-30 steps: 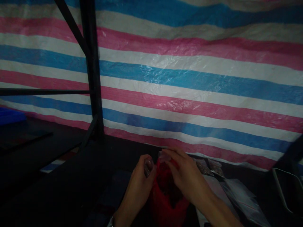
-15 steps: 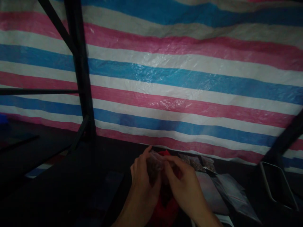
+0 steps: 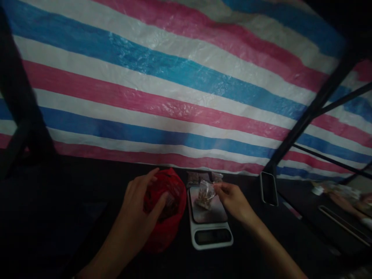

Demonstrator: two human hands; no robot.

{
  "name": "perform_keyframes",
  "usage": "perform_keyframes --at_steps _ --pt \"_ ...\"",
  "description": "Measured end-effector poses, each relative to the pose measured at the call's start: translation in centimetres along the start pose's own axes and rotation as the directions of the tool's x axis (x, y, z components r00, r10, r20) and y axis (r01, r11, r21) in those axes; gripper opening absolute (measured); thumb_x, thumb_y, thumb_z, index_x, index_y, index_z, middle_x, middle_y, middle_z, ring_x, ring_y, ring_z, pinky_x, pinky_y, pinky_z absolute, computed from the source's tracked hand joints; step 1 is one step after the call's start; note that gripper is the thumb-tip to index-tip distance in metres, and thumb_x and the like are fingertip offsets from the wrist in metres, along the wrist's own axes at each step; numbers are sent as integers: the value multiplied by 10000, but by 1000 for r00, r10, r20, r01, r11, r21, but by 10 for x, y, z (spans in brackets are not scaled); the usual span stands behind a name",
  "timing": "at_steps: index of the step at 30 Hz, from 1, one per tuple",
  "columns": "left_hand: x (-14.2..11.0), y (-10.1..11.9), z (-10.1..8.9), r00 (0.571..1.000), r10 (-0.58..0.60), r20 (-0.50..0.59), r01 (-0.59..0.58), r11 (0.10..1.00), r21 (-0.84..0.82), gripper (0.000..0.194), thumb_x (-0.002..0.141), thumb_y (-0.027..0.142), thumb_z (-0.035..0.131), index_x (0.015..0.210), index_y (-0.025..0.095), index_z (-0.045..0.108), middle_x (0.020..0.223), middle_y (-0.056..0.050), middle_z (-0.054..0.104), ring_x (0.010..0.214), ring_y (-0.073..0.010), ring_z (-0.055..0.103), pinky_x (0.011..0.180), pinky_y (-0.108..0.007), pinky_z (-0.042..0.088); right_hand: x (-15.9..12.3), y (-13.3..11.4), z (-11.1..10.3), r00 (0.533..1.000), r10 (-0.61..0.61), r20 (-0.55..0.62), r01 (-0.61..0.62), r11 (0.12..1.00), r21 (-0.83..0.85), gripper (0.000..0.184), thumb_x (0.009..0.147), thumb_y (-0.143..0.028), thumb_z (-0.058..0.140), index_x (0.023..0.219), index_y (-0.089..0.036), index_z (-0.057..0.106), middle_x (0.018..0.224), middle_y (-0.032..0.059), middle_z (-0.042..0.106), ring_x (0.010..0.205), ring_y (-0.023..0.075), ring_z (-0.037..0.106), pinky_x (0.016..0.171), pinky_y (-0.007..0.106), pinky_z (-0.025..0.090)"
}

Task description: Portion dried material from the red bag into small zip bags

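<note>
small bag [image 3: 205,192] now over scale [image 3: 209,228], prob.

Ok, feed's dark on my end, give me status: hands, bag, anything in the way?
Left hand in red bag. Right hand pinching small clear packet over scale. More packets behind scale, phone to its right, nothing blocking.

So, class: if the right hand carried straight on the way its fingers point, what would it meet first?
The right hand points left, pinching a small clear bag over the scale. Beyond that, probably the red bag, though depth is unclear.
</note>
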State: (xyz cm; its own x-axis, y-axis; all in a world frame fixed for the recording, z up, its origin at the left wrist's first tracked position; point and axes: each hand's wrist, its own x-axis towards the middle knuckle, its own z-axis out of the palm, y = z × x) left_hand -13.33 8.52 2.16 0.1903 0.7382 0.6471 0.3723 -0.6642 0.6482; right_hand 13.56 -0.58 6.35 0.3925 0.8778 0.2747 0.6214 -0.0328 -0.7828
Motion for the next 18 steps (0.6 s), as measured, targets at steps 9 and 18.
perform_keyframes --at_steps 9,18 --pt "1 -4 -5 998 -64 22 64 998 -23 461 984 545 511 1347 275 595 1250 -74 654 1194 -304 617 1065 -494 512 -3 46 0 989 -56 -134 36 988 -150 292 918 -415 607 855 -227 821 913 74 822 877 265 747 868 378 555" --pt "4 1 -19 993 -121 -14 120 992 -41 320 1017 476 451 1205 287 627 1183 -31 676 1081 -252 659 995 -427 543 -37 92 -6 846 -93 -525 28 991 -131 421 1024 -516 507 961 -188 762 979 121 757 970 275 717 906 398 547"
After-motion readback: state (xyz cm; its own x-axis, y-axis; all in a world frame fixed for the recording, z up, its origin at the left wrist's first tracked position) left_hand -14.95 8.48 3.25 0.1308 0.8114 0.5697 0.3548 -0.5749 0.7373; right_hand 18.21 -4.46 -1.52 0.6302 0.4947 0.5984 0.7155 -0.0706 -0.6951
